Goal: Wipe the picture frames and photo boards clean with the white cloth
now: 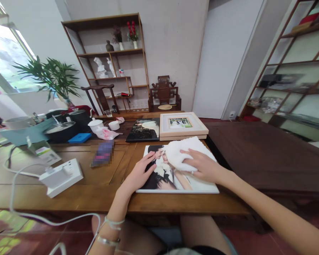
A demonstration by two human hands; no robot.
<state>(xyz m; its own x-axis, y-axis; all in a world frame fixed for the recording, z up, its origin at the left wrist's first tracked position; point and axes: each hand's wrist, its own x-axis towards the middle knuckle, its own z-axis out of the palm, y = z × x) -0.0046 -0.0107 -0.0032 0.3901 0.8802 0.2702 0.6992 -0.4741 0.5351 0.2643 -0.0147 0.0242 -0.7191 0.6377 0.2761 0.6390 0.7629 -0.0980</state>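
A photo panel (164,177) showing a couple lies flat near the front edge of the wooden table (117,198). My left hand (143,171) rests on the panel's left side, its fingers stretched out and holding nothing. In my right hand (202,164) is a white fluffy cloth (187,147), pressed onto the upper right part of the panel. The cloth covers some of the picture. Just behind the panel are a dark photo panel (143,129) and a light wooden picture frame (183,136), which sits on top of another pale frame.
To the left are a white power strip (61,177) with a cable, a small box (46,152), a blurred purple object (103,153), a blue block (79,137) and a white teapot (96,124). A dark brown surface (268,156) adjoins on the right. Shelves (110,54) stand behind.
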